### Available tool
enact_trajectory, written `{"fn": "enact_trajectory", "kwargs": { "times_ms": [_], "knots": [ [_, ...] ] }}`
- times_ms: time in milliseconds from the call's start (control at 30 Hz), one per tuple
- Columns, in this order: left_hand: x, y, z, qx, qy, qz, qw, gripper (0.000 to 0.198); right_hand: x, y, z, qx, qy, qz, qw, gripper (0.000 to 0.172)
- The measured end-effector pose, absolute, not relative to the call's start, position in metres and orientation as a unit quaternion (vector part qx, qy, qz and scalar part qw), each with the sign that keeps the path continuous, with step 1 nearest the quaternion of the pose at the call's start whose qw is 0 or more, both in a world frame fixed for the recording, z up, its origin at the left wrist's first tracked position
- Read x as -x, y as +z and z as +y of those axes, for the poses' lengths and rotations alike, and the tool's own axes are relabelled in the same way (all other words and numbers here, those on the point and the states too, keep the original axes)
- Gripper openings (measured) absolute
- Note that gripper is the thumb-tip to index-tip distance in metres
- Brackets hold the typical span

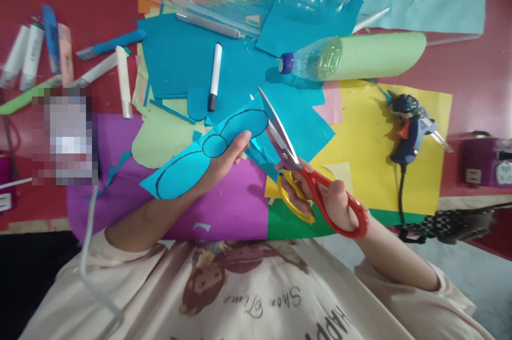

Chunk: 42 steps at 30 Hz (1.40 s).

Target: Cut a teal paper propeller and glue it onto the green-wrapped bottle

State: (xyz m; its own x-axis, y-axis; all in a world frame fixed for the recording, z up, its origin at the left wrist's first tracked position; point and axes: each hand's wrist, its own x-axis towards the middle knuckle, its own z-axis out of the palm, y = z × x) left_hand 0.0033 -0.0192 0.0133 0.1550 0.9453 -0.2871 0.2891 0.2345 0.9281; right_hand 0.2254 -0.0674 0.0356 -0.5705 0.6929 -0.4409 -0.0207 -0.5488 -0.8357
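My left hand [230,159] grips a strip of bright blue paper [186,169], thumb on top. Black marker lines on the paper form a bow: two long loops with a small oval between them. In my right hand [338,204] are scissors [286,151] with red handles, my thumb through one loop. Their blades meet the paper's right end, beside the outline of the right-hand loop. The paper's lower edge follows the drawn line, while its left tip is still pointed. A pair of yellow scissor handles [294,196] lies just under my right hand, partly hidden by it.
A plastic bottle [312,60] wrapped in green paper lies ahead on blue sheets [176,57]. A white marker [215,76] rests there too. On yellow paper [360,132] sits a glue gun [414,135] with its cord. Several markers [32,57] and a blurred device [70,137] are at left.
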Motion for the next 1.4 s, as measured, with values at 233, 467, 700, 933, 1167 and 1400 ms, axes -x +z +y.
{"fn": "enact_trajectory", "kwargs": {
  "times_ms": [233, 467, 700, 933, 1167, 1400],
  "knots": [
    [-0.01, 0.019, -0.018, -0.508, 0.313, 0.576, 0.558, 0.051, -0.224, 0.034, -0.067, 0.393, 0.79, -0.401, 0.244, 0.079],
    [-0.007, 0.018, -0.017, -0.531, 0.312, 0.558, 0.556, 0.05, -0.229, 0.032, -0.069, 0.381, 0.795, -0.408, 0.237, 0.075],
    [-0.005, 0.01, -0.016, -0.488, 0.347, 0.581, 0.551, 0.04, -0.233, 0.034, -0.066, 0.389, 0.775, -0.442, 0.228, 0.08],
    [-0.007, 0.009, -0.012, -0.463, 0.383, 0.575, 0.555, 0.039, -0.238, 0.037, -0.062, 0.393, 0.779, -0.44, 0.214, 0.078],
    [-0.007, 0.003, -0.01, -0.459, 0.434, 0.54, 0.556, 0.038, -0.242, 0.031, -0.064, 0.398, 0.774, -0.444, 0.215, 0.081],
    [-0.006, -0.001, -0.007, -0.438, 0.456, 0.538, 0.558, 0.037, -0.239, 0.039, -0.057, 0.385, 0.775, -0.457, 0.206, 0.081]
  ]
}}
